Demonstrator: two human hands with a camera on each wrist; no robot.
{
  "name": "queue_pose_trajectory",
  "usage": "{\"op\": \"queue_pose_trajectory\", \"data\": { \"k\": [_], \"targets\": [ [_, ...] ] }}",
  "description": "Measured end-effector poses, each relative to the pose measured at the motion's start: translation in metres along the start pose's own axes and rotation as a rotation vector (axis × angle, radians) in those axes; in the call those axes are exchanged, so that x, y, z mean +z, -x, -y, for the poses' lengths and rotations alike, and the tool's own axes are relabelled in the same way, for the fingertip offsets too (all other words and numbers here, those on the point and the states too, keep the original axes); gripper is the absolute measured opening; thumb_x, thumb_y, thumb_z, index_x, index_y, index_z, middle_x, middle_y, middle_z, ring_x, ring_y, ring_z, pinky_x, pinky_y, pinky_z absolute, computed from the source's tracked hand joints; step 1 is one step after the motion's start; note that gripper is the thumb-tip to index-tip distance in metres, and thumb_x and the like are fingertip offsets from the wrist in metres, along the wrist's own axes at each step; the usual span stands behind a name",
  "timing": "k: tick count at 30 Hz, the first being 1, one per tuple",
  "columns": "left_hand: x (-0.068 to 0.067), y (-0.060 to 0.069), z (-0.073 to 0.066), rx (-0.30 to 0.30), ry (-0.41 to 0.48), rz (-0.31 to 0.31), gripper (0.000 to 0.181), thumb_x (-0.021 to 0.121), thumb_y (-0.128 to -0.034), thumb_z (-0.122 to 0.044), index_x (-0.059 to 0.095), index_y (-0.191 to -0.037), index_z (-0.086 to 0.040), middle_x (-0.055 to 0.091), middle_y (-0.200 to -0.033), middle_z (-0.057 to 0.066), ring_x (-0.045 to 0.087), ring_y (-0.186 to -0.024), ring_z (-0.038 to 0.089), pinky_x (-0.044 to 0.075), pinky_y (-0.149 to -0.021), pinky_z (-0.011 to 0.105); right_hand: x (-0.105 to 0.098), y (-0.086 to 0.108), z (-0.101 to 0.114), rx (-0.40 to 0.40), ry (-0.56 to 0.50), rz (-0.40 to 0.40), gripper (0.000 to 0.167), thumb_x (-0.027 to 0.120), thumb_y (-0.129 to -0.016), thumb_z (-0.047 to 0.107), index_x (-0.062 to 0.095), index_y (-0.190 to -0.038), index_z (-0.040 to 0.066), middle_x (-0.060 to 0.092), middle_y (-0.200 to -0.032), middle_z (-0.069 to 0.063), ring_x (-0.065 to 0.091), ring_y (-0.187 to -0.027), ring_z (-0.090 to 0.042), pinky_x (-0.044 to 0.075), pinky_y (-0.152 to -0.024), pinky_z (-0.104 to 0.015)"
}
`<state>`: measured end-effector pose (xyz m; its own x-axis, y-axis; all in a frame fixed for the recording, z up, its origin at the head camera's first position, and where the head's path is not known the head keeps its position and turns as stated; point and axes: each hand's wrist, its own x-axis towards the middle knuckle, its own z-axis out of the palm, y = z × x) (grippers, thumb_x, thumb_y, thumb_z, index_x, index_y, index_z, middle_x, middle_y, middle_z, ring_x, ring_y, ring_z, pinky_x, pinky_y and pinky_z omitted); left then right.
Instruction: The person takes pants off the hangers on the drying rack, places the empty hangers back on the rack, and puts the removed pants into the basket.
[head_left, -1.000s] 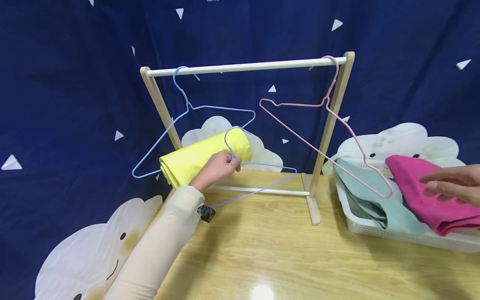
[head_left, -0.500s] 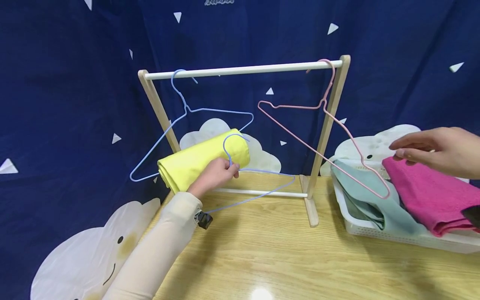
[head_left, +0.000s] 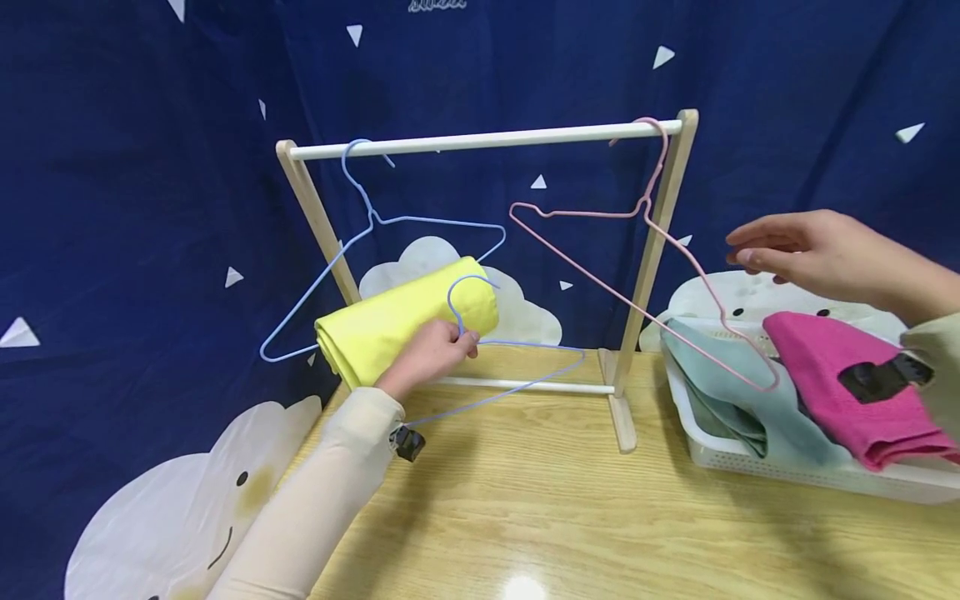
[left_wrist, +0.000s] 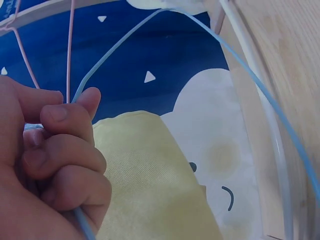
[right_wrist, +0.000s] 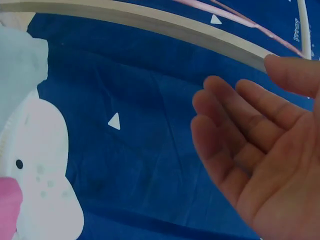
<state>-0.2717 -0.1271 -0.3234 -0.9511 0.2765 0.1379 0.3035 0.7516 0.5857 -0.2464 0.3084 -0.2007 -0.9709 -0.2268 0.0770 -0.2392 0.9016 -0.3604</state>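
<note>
My left hand [head_left: 427, 354] grips a blue hanger [head_left: 528, 344] near the base of its hook. Fingers curl round the blue wire in the left wrist view. Just behind that hand, a folded yellow cloth [head_left: 390, 308] lies along the lower bar of another blue hanger [head_left: 372, 212], which hangs at the rack's left. The cloth hides most of that bar. Nothing is held in my right hand [head_left: 817, 250]; its fingers are loosely bent in the air, right of a pink hanger [head_left: 645, 204] on the rail. The right wrist view shows the bare palm [right_wrist: 275, 180].
A rack with a white rail [head_left: 487, 140] and wooden legs stands on the wooden table [head_left: 525, 508]. To its right, a white basket [head_left: 750, 467] holds a green cloth [head_left: 772, 408] and a pink cloth [head_left: 810, 350]. A dark blue curtain [head_left: 450, 67] hangs behind.
My right hand has risen from over the pink cloth and moved left toward the pink hanger. The left hand keeps its grip on the blue hanger, barely moving. The yellow cloth stays in place.
</note>
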Motion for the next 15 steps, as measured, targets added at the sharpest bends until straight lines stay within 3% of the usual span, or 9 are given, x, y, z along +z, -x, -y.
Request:
{"op": "queue_pose_trajectory", "data": {
  "k": [3, 9, 14, 15],
  "targets": [
    [0.001, 0.000, 0.000, 0.005, -0.003, -0.003, 0.038, 0.050, -0.1000, -0.031, 0.075, -0.082, -0.009, 0.060, -0.067, 0.000, 0.044, -0.062, 0.013, 0.036, -0.057, 0.025, -0.001, -0.007, 0.003, 0.015, -0.031, -0.007, 0.051, 0.042, -0.106, 0.034, 0.044, -0.144, 0.001, 0.053, -0.140, -0.030, 0.060, -0.113, -0.042, 0.057, -0.077, -0.044],
    [0.004, 0.002, 0.001, 0.009, -0.019, 0.013, 0.039, 0.049, -0.0996, -0.032, 0.076, -0.082, -0.010, 0.068, -0.076, 0.003, 0.045, -0.063, 0.013, 0.037, -0.058, 0.024, 0.000, -0.017, 0.017, -0.006, -0.124, -0.037, 0.056, 0.043, -0.104, 0.040, 0.038, -0.150, 0.008, 0.049, -0.147, -0.024, 0.055, -0.124, -0.040, 0.056, -0.080, -0.032],
    [0.005, 0.002, 0.003, -0.007, 0.003, 0.021, 0.039, 0.048, -0.1003, -0.031, 0.075, -0.088, -0.005, 0.071, -0.085, 0.007, 0.048, -0.068, 0.014, 0.039, -0.061, 0.025, 0.004, -0.028, 0.034, -0.020, -0.203, -0.068, 0.059, 0.039, -0.106, 0.037, 0.027, -0.155, 0.008, 0.042, -0.152, -0.024, 0.048, -0.131, -0.043, 0.050, -0.099, -0.053],
    [0.005, 0.002, 0.003, -0.008, 0.006, 0.018, 0.039, 0.048, -0.1003, -0.030, 0.075, -0.089, -0.004, 0.072, -0.087, 0.008, 0.049, -0.069, 0.014, 0.039, -0.062, 0.025, 0.004, -0.030, 0.036, -0.017, -0.222, -0.073, 0.059, 0.039, -0.106, 0.036, 0.025, -0.156, 0.008, 0.041, -0.153, -0.024, 0.048, -0.131, -0.043, 0.050, -0.100, -0.053]
  ]
}}
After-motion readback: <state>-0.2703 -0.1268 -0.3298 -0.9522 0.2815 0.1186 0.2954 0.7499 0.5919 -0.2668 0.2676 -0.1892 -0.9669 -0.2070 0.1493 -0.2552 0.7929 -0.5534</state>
